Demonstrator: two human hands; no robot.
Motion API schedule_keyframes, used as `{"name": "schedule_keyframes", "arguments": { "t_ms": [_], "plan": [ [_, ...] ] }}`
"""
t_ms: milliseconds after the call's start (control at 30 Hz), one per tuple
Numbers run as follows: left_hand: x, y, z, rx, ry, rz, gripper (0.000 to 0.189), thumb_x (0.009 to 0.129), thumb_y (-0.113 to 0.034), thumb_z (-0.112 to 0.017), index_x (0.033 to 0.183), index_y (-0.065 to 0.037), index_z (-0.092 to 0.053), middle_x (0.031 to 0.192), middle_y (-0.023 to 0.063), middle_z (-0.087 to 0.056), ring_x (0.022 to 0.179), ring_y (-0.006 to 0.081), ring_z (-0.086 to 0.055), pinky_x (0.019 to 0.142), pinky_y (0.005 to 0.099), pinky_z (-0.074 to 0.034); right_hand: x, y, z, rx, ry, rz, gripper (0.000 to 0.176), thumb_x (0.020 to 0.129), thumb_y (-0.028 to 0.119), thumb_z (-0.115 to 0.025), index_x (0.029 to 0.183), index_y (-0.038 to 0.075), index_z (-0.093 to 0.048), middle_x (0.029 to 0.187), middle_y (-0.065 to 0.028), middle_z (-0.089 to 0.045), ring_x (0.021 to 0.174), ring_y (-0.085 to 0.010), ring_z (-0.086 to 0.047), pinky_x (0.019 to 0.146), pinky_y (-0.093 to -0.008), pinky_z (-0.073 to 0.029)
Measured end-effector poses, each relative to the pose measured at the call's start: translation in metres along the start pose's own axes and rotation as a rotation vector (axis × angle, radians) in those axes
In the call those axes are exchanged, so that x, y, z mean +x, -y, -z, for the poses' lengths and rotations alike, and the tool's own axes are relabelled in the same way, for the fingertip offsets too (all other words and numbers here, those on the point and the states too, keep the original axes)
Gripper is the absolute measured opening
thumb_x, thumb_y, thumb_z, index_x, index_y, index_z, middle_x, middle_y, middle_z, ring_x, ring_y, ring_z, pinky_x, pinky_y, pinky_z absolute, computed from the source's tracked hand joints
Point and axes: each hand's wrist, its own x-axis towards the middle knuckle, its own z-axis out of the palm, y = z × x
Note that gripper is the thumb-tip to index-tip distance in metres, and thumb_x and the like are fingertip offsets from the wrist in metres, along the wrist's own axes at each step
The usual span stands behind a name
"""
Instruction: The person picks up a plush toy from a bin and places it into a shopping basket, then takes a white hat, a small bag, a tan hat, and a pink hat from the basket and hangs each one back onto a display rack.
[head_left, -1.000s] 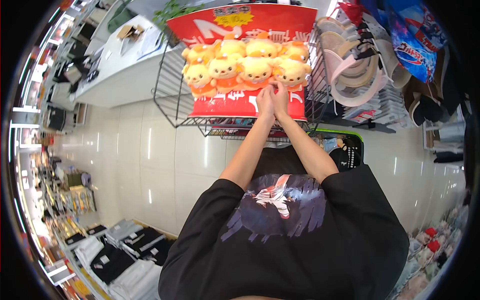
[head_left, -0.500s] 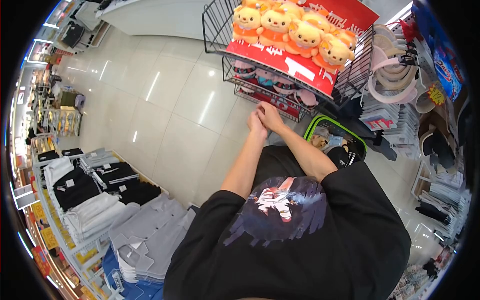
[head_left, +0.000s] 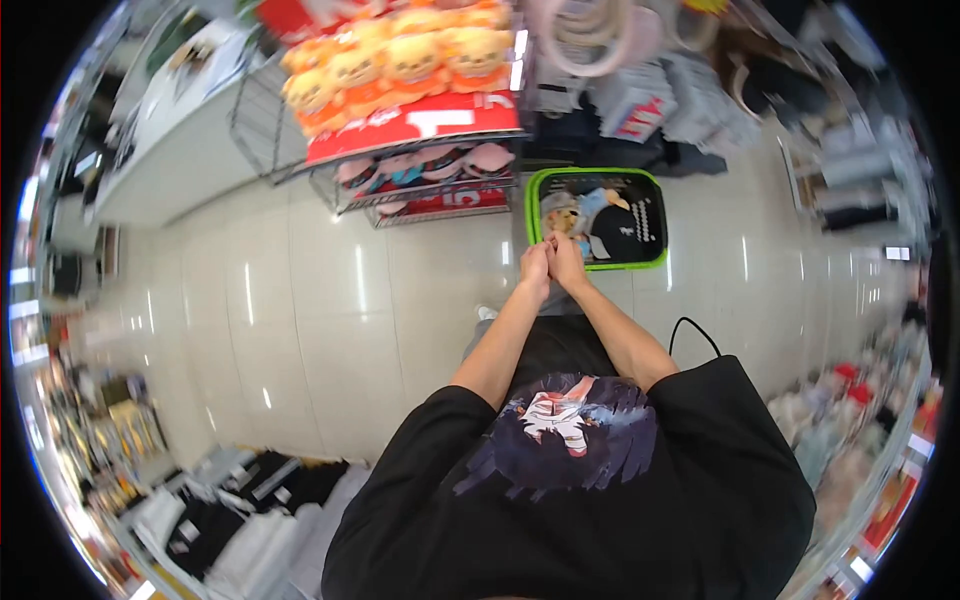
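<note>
In the head view, my left hand and my right hand are together in front of my body, their fingers curled and meeting. They are at the lower left edge of a black basket with a green rim. Whether the fingers hold anything small is hidden. Inside the basket lie a dark item with white marks, a small brown plush face and some pale packaged things.
A wire rack holds orange plush toys above red signs. Headbands and grey packs hang beyond the basket. Folded clothes lie at lower left, and a white counter stands at upper left.
The view has turned right, so the rack has shifted left and the whole basket shows. My joined hands now appear against the basket's edge instead of before the rack.
</note>
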Motion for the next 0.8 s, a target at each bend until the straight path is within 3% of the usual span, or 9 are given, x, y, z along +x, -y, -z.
{"name": "schedule_keyframes", "arguments": {
  "t_ms": [100, 133, 233, 300, 400, 467, 533, 667, 800],
  "plan": [
    [-0.022, 0.017, -0.031, 0.166, 0.162, 0.358, 0.027, 0.093, -0.028, -0.048, 0.11, -0.011, -0.06, 0.1, 0.0033, -0.066, 0.088, 0.016, -0.063, 0.075, 0.0332, -0.051, -0.029, -0.033, 0.035, -0.102, -0.078, -0.068, 0.01, 0.086, 0.013, -0.055, 0.089, 0.004, -0.059, 0.081, -0.0243, -0.064, 0.08, -0.0428, -0.062, 0.07, -0.0496, -0.049],
    [-0.022, 0.03, -0.034, 0.283, 0.247, 0.425, 0.034, 0.091, -0.038, -0.045, 0.113, -0.014, -0.055, 0.109, 0.0075, -0.062, 0.095, 0.0189, -0.061, 0.082, 0.0344, -0.05, -0.039, -0.055, 0.041, -0.07, -0.077, -0.114, 0.011, 0.086, 0.014, -0.056, 0.088, 0.003, -0.059, 0.082, -0.0246, -0.064, 0.082, -0.0429, -0.062, 0.072, -0.0494, -0.048],
    [-0.014, 0.069, -0.049, 0.491, 0.266, 0.595, 0.039, 0.094, -0.038, -0.041, 0.114, -0.011, -0.06, 0.108, 0.0078, -0.064, 0.089, 0.0204, -0.063, 0.078, 0.0348, -0.051, -0.067, -0.104, 0.063, -0.067, -0.053, -0.232, 0.012, 0.085, 0.014, -0.058, 0.088, 0.002, -0.058, 0.084, -0.0248, -0.064, 0.083, -0.0422, -0.062, 0.072, -0.0485, -0.049],
    [-0.018, 0.094, -0.067, 0.768, 0.32, 0.568, 0.04, 0.092, -0.038, -0.046, 0.112, -0.006, -0.06, 0.107, 0.013, -0.064, 0.091, 0.0246, -0.063, 0.079, 0.0348, -0.051, -0.081, -0.139, 0.08, -0.005, -0.068, -0.306, 0.012, 0.085, 0.014, -0.058, 0.088, 0.002, -0.058, 0.085, -0.0247, -0.064, 0.084, -0.0416, -0.063, 0.072, -0.0481, -0.049],
    [-0.012, 0.128, -0.099, 0.874, 0.309, 0.521, 0.039, 0.089, -0.035, -0.051, 0.107, -0.002, -0.061, 0.101, 0.017, -0.065, 0.091, 0.0268, -0.064, 0.078, 0.0351, -0.051, -0.086, -0.169, 0.109, 0.092, -0.097, -0.409, 0.011, 0.085, 0.012, -0.057, 0.088, 0.002, -0.059, 0.085, -0.0246, -0.065, 0.084, -0.0411, -0.063, 0.073, -0.0478, -0.049],
    [-0.005, 0.141, -0.122, 0.922, 0.283, 0.488, 0.037, 0.086, -0.033, -0.056, 0.1, 0.0, -0.063, 0.091, 0.0161, -0.066, 0.08, 0.0265, -0.066, 0.071, 0.0345, -0.053, -0.078, -0.19, 0.127, 0.027, -0.065, -0.416, 0.014, 0.085, 0.015, -0.059, 0.089, 0.001, -0.059, 0.085, -0.0246, -0.065, 0.085, -0.041, -0.064, 0.073, -0.0475, -0.049],
    [0.004, 0.154, -0.143, 1.058, 0.304, 0.499, 0.035, 0.085, -0.033, -0.059, 0.093, 0.0, -0.065, 0.082, 0.0144, -0.066, 0.068, 0.024, -0.066, 0.062, 0.0336, -0.053, -0.067, -0.218, 0.144, -0.089, 0.077, -0.407, 0.018, 0.083, 0.018, -0.061, 0.089, 0.001, -0.06, 0.086, -0.025, -0.065, 0.085, -0.0406, -0.064, 0.074, -0.0468, -0.05],
    [0.014, 0.172, -0.173, 1.084, 0.236, 0.386, 0.031, 0.087, -0.028, -0.054, 0.09, 0.0, -0.067, 0.078, 0.0108, -0.068, 0.067, 0.0201, -0.067, 0.06, 0.0311, -0.053, -0.026, -0.268, 0.182, -0.106, 0.298, -0.251, 0.02, 0.082, 0.021, -0.062, 0.088, 0.001, -0.061, 0.087, -0.0246, -0.065, 0.086, -0.0402, -0.064, 0.075, -0.0464, -0.05],
    [0.027, 0.202, -0.157, 0.964, 0.259, 0.268, 0.017, 0.084, -0.017, -0.062, 0.087, -0.001, -0.067, 0.073, 0.0093, -0.066, 0.064, 0.0161, -0.064, 0.058, 0.0286, -0.05, 0.004, -0.308, 0.196, -0.133, 0.492, -0.264, 0.021, 0.081, 0.022, -0.06, 0.087, 0.002, -0.063, 0.09, -0.0231, -0.065, 0.089, -0.039, -0.063, 0.077, -0.0457, -0.05]
  ]
}}
